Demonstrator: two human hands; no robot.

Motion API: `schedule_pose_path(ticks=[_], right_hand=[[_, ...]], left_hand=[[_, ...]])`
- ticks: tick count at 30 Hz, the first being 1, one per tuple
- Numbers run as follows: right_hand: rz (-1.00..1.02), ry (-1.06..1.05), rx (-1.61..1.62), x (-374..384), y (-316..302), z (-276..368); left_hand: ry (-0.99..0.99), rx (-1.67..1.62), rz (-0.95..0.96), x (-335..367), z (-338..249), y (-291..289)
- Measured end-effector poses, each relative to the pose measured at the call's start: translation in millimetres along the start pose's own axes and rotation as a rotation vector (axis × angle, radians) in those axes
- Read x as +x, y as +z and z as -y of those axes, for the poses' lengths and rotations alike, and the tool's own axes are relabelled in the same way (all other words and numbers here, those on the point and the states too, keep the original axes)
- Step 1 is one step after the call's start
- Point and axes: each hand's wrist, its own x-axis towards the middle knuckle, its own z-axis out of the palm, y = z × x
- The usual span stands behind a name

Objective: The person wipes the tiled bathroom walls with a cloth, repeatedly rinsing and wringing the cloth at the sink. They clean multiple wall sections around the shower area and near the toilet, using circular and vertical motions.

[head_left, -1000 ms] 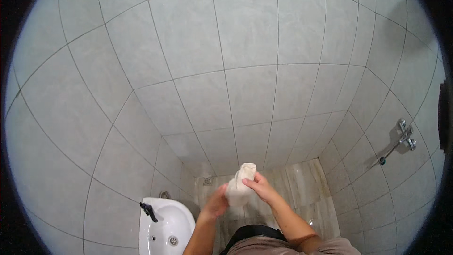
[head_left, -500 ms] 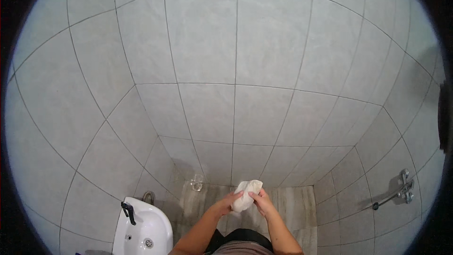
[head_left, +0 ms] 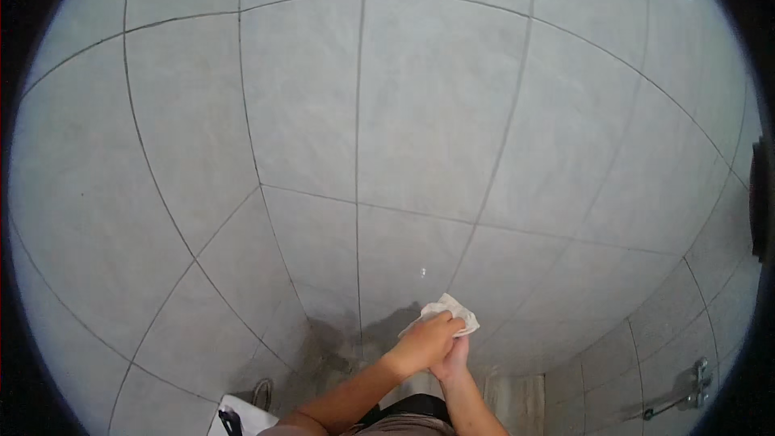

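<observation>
Grey tiled wall (head_left: 420, 137) fills nearly whole view, 2 faces meeting at corner low centre, lots of open room above. Near bottom: left hand (head_left: 424, 343) closed over right hand (head_left: 452, 358), both gripping white cloth (head_left: 446, 312), bunched, w/ edge poking out on top. White basin (head_left: 242, 418) corner far lower left.

Both my forearms were bare from elbow to wrist; no sleeve reached them. My left hand (head_left: 421, 344) and my right hand (head_left: 452, 358) wore no gloves, and I could make out no rings or watch. At the lower edge, a band of tan or brownish garment showed across my body, with a dark, near-black section just above it.
</observation>
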Motion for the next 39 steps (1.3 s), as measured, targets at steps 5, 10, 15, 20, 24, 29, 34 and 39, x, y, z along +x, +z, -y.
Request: schedule_pose_path(ticks=[5,10,15,20,24,29,34,39], right_hand=[[-0.165,0.107,-0.101,67.8,78.1,-31.6],[-0.318,0.196,-0.329,124.5,116.4,-60.1],[-0.441,0.141,-0.250,147.3,83.7,-72.1],[-0.298,0.212,-0.231,157.9,105.9,-107.6],[-0.133,0.137,-0.212,170.2,124.1,-102.0],[0.190,-0.339,-0.764,191.6,134.6,-85.1],[0.282,-1.665,-1.799,281.7,226.8,-50.1],[1.127,-1.845,-2.399,348.0,307.8,-67.6]], left_hand=[[0.003,0.220,-0.329,16.7,40.9,-75.1],[-0.017,0.230,-0.388,18.2,64.3,-136.6],[0.003,0.271,-0.613,20.2,117.1,-184.5],[-0.077,0.389,-0.283,26.2,118.4,-196.0],[0.007,0.262,-0.225,26.5,108.1,-199.1],[0.253,-0.082,-0.341,17.2,95.6,-218.7],[0.261,-0.041,-0.761,19.4,117.5,-219.9],[-0.013,-0.194,-1.073,50.7,151.6,-223.6]])
